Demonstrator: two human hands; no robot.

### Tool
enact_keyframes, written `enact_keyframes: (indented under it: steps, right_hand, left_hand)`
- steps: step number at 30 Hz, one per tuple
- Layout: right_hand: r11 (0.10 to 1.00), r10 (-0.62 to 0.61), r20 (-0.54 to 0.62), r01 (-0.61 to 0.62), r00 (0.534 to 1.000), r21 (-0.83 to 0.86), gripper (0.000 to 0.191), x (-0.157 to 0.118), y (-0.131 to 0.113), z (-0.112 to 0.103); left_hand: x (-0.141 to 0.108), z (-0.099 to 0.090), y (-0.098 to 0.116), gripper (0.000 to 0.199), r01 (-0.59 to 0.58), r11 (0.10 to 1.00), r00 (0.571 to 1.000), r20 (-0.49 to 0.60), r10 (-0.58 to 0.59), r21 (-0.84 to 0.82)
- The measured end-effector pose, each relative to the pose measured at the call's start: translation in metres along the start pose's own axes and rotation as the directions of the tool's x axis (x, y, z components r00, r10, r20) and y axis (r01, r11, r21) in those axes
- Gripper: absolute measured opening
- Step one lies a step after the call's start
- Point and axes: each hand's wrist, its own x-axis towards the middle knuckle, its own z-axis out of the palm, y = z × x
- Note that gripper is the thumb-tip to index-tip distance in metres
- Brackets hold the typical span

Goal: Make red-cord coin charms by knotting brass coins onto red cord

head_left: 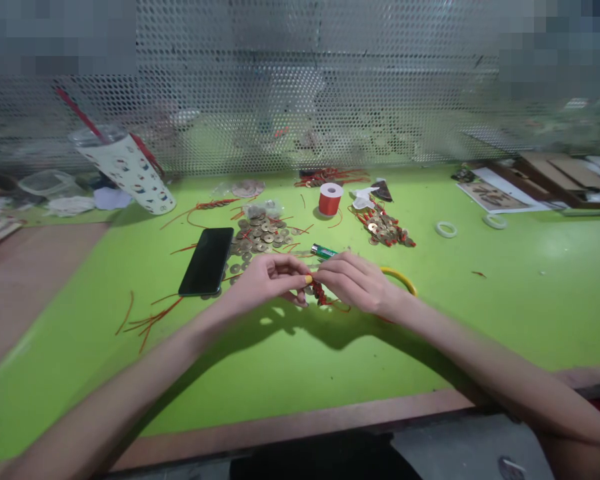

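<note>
Left grip (267, 277): pinched on red knotted cord (320, 292)
Right grip (355, 280): fingertips at cord, closure hidden from view
Coins (267, 235): beyond left grip

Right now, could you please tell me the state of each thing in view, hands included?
Left hand, pinching the cord
Right hand, fingers curled, grip hidden
Cord, knotted
Phone, lying flat, dark
Cup, lidded, straw in it
Spool, upright, wound with red
Coins, loose, heaped
Lighter, lying down, partly hidden
Coin bundle, strung with red
White rings, lying flat
</note>
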Motion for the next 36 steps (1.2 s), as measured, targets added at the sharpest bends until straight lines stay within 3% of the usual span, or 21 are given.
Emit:
enact_keyframes:
  steps: [5,8,11,15,19,30,36]
  right_hand:
    - [0.997,0.065,-0.045,-0.062,0.997,0.052,0.038,0.001,-0.002,0.002]
    - [0.969,0.224,-0.102,-0.210,0.969,0.129,0.041,0.004,-0.003,0.000]
    - [0.924,0.347,-0.168,-0.306,0.923,0.230,0.033,0.007,-0.005,0.000]
    - [0.860,0.404,-0.146,-0.320,0.903,0.397,0.021,0.011,-0.010,0.003]
    - [0.797,0.459,-0.120,-0.349,0.880,0.493,0.022,0.010,-0.013,0.006]
    - [0.719,0.572,-0.153,-0.403,0.806,0.566,0.016,0.009,-0.021,0.012]
    - [0.703,0.590,-0.131,-0.426,0.797,0.569,0.019,0.006,-0.024,0.013]
  left_hand:
    - [0.000,-0.001,-0.002,0.020,-0.004,1.000,1.000,-0.002,0.004,0.010]
    - [0.000,-0.001,-0.002,0.020,0.005,1.000,1.000,-0.016,-0.005,0.018]
    - [-0.001,-0.001,-0.001,0.020,0.013,0.999,1.000,-0.027,-0.012,0.035]
    - [-0.002,0.001,0.002,0.023,0.010,0.999,1.000,-0.021,-0.009,0.038]
    - [-0.002,0.002,0.002,0.025,0.002,1.000,1.000,-0.024,-0.001,0.020]
    - [-0.001,0.003,-0.004,0.024,-0.035,0.999,0.999,0.025,0.035,-0.001]
    - [-0.001,0.002,-0.005,0.021,-0.045,0.999,0.998,0.035,0.045,0.000]
